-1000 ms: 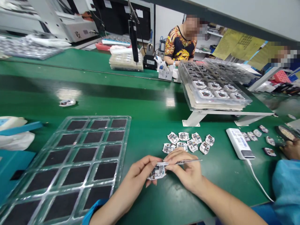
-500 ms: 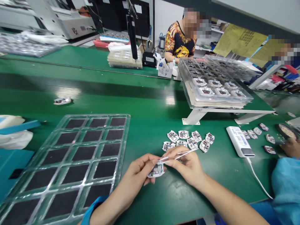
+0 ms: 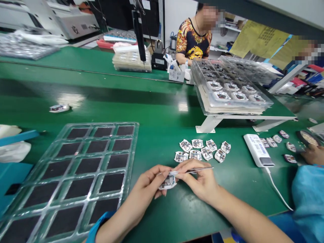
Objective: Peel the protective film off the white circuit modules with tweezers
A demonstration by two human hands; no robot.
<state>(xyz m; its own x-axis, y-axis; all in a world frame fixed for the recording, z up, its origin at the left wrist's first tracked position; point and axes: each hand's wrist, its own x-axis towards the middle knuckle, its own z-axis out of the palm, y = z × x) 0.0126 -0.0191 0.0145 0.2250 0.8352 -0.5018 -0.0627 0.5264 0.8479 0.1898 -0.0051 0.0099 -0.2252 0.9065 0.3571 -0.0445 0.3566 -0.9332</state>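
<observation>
My left hand [image 3: 152, 184] is closed around a small white electronic housing [image 3: 168, 181] with its circuit board facing up. Pinched in my right hand [image 3: 198, 177] is a pair of metal tweezers [image 3: 206, 168], its back end sticking out to the right. The tips meet the top edge of the housing, partly covered by my fingers, so I cannot make out what they touch. Just beyond my hands, several similar housings [image 3: 195, 155] lie in a loose group on the green bench.
To the left lies a clear compartment tray [image 3: 138, 135] with dark pads. A loaded tray stack [image 3: 202, 104] stands on a white-legged stand [image 3: 209, 125]. A white cabled device [image 3: 258, 150] sits at right, near a co-worker's hand [image 3: 314, 155]. An electric screwdriver [image 3: 138, 35] hangs at the back.
The tweezers have swung to a flatter angle, their legs looking closer together. My left hand still holds the housing. The whole view has shifted slightly.
</observation>
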